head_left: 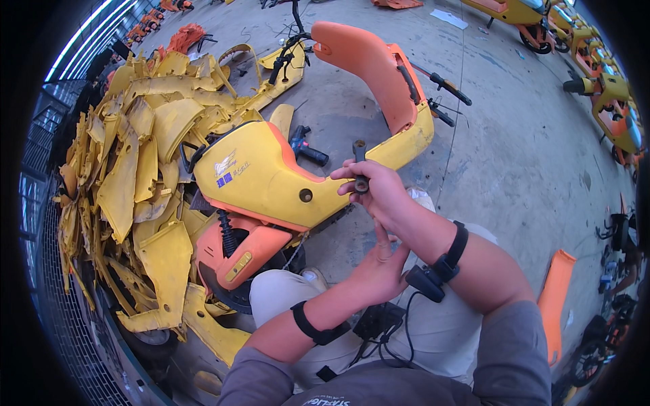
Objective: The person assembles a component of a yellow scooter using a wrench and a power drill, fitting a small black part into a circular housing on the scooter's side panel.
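Note:
My right hand (379, 186) is closed around a short dark wrench (360, 150) with a ring at each end, held upright beside the yellow body panel of an electric scooter (264, 169). Below it, my left hand (382, 271) has its visible fingers stretched up toward my right wrist, with nothing seen in it; some of its fingers are hidden. The scooter leans in front of me, with an orange front shield (362, 57), an orange rear part and a black shock spring (227, 233). Behind its body a power drill (309, 150) lies on the floor.
A tall heap of yellow plastic panels (145, 155) fills the left side. Handlebars (443, 88) stick out beyond the front shield. An orange panel (556, 304) lies to my right. More yellow scooters (613, 111) stand at the far right. Cables (389, 338) hang over my lap.

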### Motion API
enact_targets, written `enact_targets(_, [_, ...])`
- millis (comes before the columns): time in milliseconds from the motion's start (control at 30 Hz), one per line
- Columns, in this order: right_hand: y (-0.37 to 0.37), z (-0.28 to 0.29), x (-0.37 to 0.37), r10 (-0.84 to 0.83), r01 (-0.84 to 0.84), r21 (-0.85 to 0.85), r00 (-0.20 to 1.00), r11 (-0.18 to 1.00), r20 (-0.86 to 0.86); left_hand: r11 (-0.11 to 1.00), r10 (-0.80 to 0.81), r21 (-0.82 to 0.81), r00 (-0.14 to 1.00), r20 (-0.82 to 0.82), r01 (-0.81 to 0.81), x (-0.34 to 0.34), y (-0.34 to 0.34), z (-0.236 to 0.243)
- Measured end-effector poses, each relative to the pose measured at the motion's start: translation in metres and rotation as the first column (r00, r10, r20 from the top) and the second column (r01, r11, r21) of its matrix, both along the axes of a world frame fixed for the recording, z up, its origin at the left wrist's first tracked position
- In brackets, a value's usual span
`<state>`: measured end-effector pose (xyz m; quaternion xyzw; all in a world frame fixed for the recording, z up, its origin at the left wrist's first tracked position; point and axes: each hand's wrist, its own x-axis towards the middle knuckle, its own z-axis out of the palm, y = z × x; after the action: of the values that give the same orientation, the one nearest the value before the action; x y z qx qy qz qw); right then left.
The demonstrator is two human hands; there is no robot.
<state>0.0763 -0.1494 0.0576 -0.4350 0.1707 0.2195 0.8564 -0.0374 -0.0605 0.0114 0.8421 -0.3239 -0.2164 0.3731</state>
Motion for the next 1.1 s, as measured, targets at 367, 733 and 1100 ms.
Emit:
enact_targets(367, [0.015,-0.009,-0.005,0.006,-0.007,-0.016,1.0,1.0,-0.013,0.997,0.033,0.073,0.999,-0.013,-0.032,-0.002,-0.002,0.009])
enact_targets(733, [0.005,-0.002,0.006,-0.001,0.002,-0.072,1.0,0.997,0.009,0.996,0.047,0.074,0.999,0.026,-0.049,0.002,0.008,-0.001])
enact_targets(1100, [-0.022,-0.002,0.005,-0.062,0.06,-0.056,0.998,0.997,-0.034,0.994,-0.029,0.107,0.958,0.284,-0.002,0.009,0.023,0.024])
